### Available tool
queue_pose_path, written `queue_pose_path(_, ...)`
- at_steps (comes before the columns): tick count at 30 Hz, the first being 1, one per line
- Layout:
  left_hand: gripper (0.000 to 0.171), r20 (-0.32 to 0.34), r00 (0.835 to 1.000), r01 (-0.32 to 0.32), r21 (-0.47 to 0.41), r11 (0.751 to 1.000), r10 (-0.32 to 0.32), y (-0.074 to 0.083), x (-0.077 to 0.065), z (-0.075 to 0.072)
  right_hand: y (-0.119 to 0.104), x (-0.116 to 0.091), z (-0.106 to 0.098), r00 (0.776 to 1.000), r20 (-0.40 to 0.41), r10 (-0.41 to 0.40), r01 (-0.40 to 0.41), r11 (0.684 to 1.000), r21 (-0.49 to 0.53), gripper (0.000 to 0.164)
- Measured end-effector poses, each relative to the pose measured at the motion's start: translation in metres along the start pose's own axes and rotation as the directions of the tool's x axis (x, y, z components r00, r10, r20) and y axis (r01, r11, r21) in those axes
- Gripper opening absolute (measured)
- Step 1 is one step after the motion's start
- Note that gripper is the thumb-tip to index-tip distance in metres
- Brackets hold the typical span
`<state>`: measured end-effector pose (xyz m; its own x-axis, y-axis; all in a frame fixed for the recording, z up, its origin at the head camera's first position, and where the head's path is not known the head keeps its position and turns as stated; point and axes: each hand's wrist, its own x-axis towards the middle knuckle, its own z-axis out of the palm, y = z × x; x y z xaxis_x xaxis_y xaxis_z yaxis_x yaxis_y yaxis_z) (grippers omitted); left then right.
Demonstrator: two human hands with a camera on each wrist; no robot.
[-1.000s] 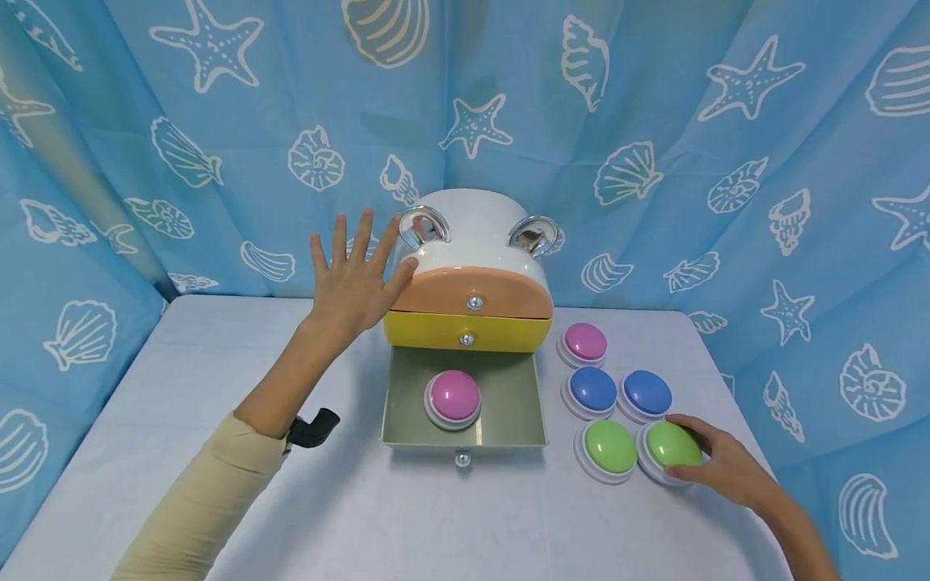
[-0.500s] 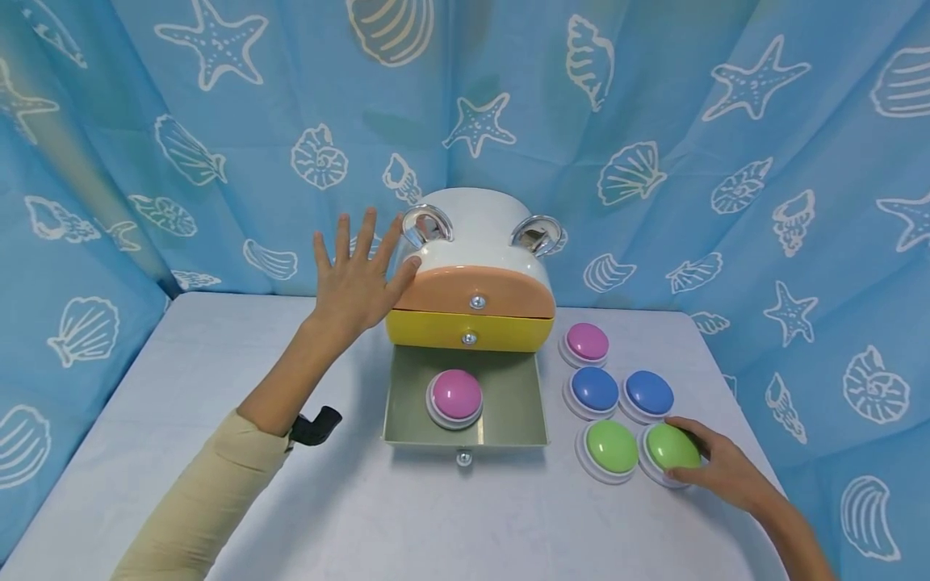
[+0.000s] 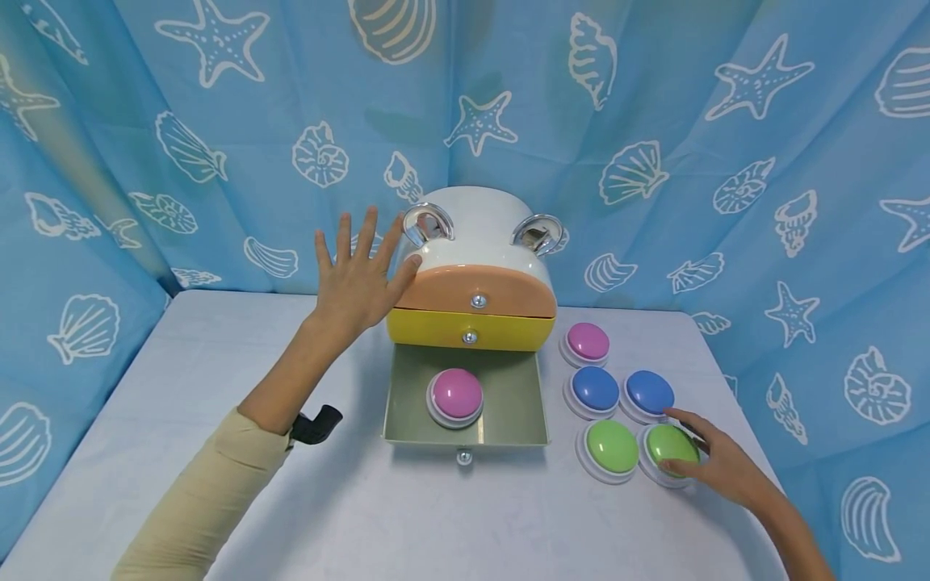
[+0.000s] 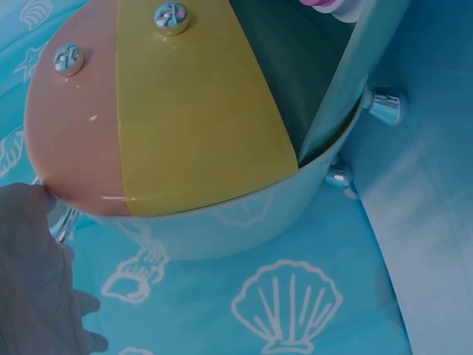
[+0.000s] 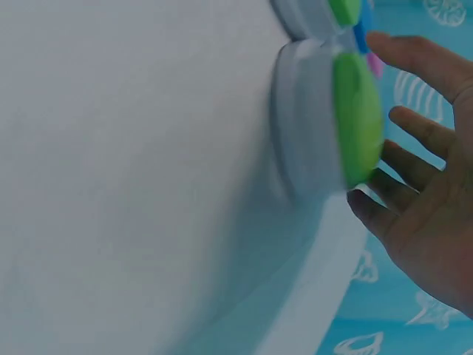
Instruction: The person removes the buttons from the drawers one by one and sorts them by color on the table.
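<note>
In the head view my left hand (image 3: 347,294) is held with its fingers spread at the left side of a white drawer cabinet (image 3: 483,222). Its thumb overlaps the cabinet's edge, and the left wrist view shows the thumb at the peach drawer (image 4: 81,140). My right hand (image 3: 726,468) is over the right-hand green domed button (image 3: 672,445), fingers apart and loosely bent. In the right wrist view that button (image 5: 360,122) stands on its white base, fingertips close to its dome. A pink domed button (image 3: 456,394) sits in the pulled-out green bottom drawer (image 3: 407,415).
Another green button (image 3: 612,446), two blue buttons (image 3: 596,388) and a pink one (image 3: 587,341) stand right of the drawer. The yellow drawer (image 3: 436,329) is closed. Chrome ear-like handles (image 3: 538,234) top the cabinet. A blue shell-print curtain (image 3: 654,97) hangs behind the white table (image 3: 327,516).
My right hand's fingers have loosened around the green button, the index finger moving up towards the blue one and the thumb slightly left. My left hand stays put.
</note>
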<state>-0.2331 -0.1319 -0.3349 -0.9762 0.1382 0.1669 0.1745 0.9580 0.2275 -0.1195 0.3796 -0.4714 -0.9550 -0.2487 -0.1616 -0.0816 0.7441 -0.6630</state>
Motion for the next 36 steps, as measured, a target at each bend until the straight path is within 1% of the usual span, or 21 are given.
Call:
queue_pose_path(2, 0.073, 0.001, 1.0, 0.002, 0.003, 1.0, -0.002, 0.0, 0.0, 0.0, -0.009, 0.003, -0.002, 0.998, -0.039, -0.04, 0.038, 0.998, -0.042, 0.07)
queue_pose_path(4, 0.073, 0.002, 1.0, 0.003, 0.006, 1.0, -0.003, 0.001, 0.0, 0.0, -0.022, 0.006, -0.004, 0.994, -0.062, -0.086, 0.084, 0.996, -0.036, 0.061)
queue_pose_path(7, 0.073, 0.001, 1.0, 0.003, 0.011, 1.0, -0.003, 0.001, 0.0, 0.0, -0.044, 0.012, -0.004, 0.987, -0.083, -0.139, 0.14, 0.99, 0.007, 0.05)
queue_pose_path(9, 0.073, 0.002, 1.0, 0.003, 0.01, 1.0, -0.003, 0.001, 0.0, 0.0, -0.06, 0.016, -0.002, 0.982, -0.081, -0.171, 0.175, 0.983, 0.05, 0.048)
queue_pose_path(13, 0.073, 0.004, 1.0, 0.002, 0.01, 1.0, -0.002, 0.0, 0.0, 0.0, -0.087, 0.027, 0.005, 0.968, -0.07, -0.241, 0.249, 0.956, 0.153, 0.044)
queue_pose_path(16, 0.073, 0.007, 1.0, 0.0, 0.009, 1.0, 0.0, 0.0, -0.001, 0.0, -0.108, 0.035, 0.012, 0.968, -0.033, -0.25, 0.251, 0.935, 0.251, 0.044)
queue_pose_path(17, 0.073, 0.008, 1.0, -0.001, 0.008, 1.0, 0.001, 0.0, -0.001, 0.0, -0.115, 0.037, 0.015, 0.971, -0.018, -0.24, 0.236, 0.933, 0.271, 0.045)
queue_pose_path(20, 0.073, 0.01, 1.0, -0.001, 0.001, 1.0, 0.001, 0.0, -0.001, -0.001, -0.136, 0.045, 0.025, 0.975, 0.025, -0.221, 0.205, 0.936, 0.284, 0.049)
queue_pose_path(22, 0.073, 0.009, 1.0, 0.0, -0.004, 1.0, 0.001, 0.0, -0.001, -0.001, -0.146, 0.052, 0.033, 0.972, 0.043, -0.233, 0.21, 0.932, 0.296, 0.05)
queue_pose_path(25, 0.072, 0.005, 1.0, 0.0, -0.007, 1.0, 0.0, 0.0, -0.001, -0.001, -0.157, 0.062, 0.044, 0.962, 0.054, -0.269, 0.237, 0.913, 0.333, 0.049)
queue_pose_path(27, 0.072, 0.0, 1.0, 0.001, -0.008, 1.0, -0.001, 0.0, -0.001, -0.001, -0.163, 0.068, 0.051, 0.955, 0.06, -0.29, 0.247, 0.893, 0.377, 0.049)
queue_pose_path(29, 0.073, -0.002, 1.0, 0.001, -0.007, 1.0, -0.001, 0.0, -0.001, -0.001, -0.168, 0.075, 0.058, 0.952, 0.066, -0.3, 0.245, 0.871, 0.425, 0.049)
queue_pose_path(31, 0.073, -0.003, 1.0, 0.001, -0.005, 1.0, -0.001, 0.0, -0.001, 0.0, -0.173, 0.081, 0.065, 0.952, 0.074, -0.296, 0.232, 0.859, 0.458, 0.05)
queue_pose_path(33, 0.073, -0.003, 1.0, 0.0, -0.003, 1.0, 0.0, 0.0, -0.001, 0.0, -0.178, 0.086, 0.071, 0.954, 0.086, -0.288, 0.214, 0.851, 0.479, 0.05)
queue_pose_path(36, 0.073, -0.001, 1.0, -0.001, -0.002, 1.0, 0.001, 0.0, -0.001, 0.0, -0.183, 0.094, 0.082, 0.952, 0.112, -0.283, 0.197, 0.852, 0.485, 0.051)
